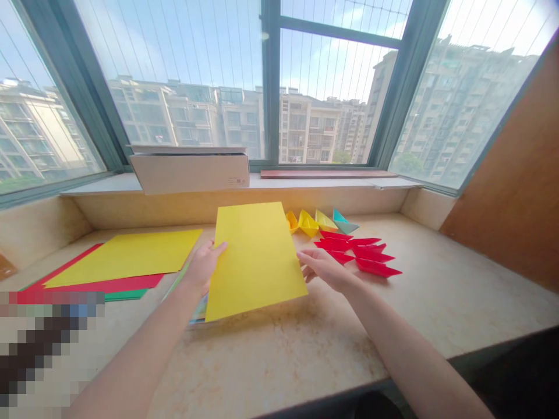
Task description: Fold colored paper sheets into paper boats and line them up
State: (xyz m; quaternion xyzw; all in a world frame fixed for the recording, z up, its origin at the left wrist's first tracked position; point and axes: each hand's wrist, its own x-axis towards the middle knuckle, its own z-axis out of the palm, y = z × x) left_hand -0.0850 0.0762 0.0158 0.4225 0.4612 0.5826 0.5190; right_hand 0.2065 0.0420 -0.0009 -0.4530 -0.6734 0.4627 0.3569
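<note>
A sheet of yellow paper (255,262) is raised above the counter between both hands. My left hand (207,262) grips its left edge, thumb on the front face. At the right edge, my right hand (321,267) pinches the sheet, its lower fingers curled. Partly hidden under the sheet lies something flat with a coloured, printed surface (198,311). Just beyond my right hand sit several folded red paper boats (371,253). Behind them stand yellow paper boats (308,223) and a blue one (344,221).
To the left lie loose yellow (131,253), red (152,281) and green (128,295) sheets, overlapping. A white box (192,171) stands on the window ledge (323,183). The stone counter (271,361) ends at a front edge near me; a brown panel (510,163) rises at right.
</note>
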